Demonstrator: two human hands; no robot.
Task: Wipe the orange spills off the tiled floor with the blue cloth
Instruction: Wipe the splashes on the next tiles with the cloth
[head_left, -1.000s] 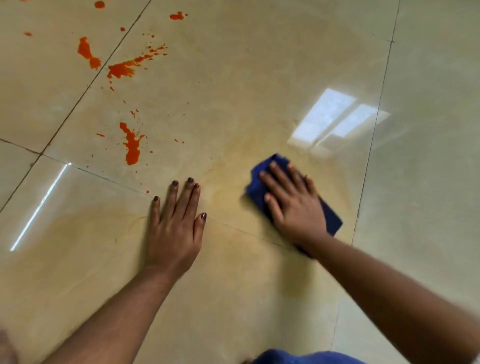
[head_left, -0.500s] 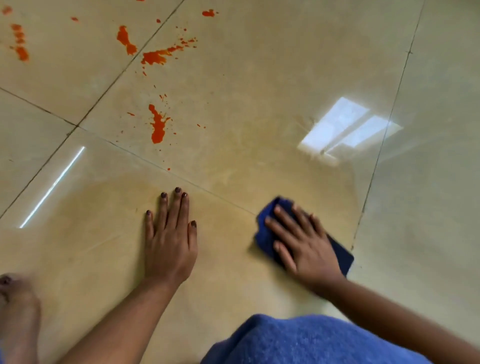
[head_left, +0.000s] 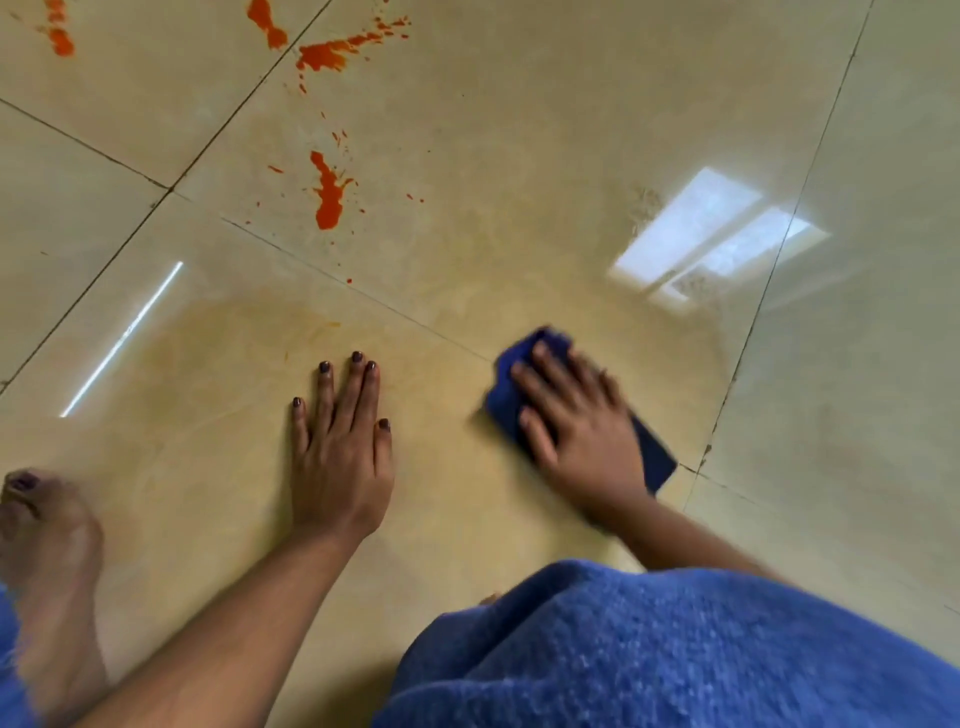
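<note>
since a second ago the right hand (head_left: 576, 431) has drawn the cloth (head_left: 652, 457) back toward the body, fingers spread flat and pressing it down. left hand (head_left: 340, 447) lies flat on the floor (head_left: 519, 156), fingers straight, bracing. spills (head_left: 328, 195) sit well ahead of the left fingertips, untouched; judged, wiping is working a smeared patch, not the fresh marks. right hand blurred; most of the cloth hidden beneath it; top spills cut off.

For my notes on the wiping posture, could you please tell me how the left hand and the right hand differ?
The left hand lies flat on the bare tiled floor; the right hand presses the blue cloth. The left looks sharp, the right motion-blurred. Both are palm-down with straight fingers.
</note>
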